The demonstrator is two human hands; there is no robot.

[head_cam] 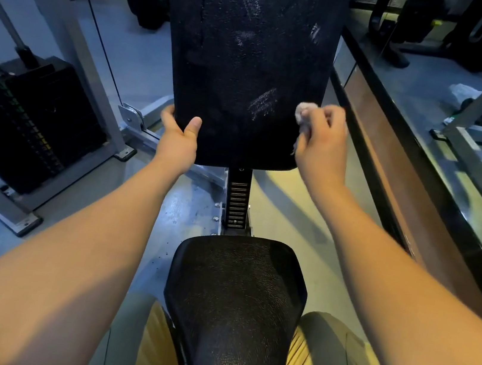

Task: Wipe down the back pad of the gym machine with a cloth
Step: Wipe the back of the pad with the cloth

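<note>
From the head view, the tall black back pad point(244, 67) stands right ahead. The left hand point(179, 137) grips its bottom left edge. The right hand point(321, 138) squeezes a small cloth point(302, 114) against its right side.

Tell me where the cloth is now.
Head view, right of centre: the cloth is bunched in the right hand, at the lower right edge of the back pad, opposite the left hand gripping the lower left corner.
</note>
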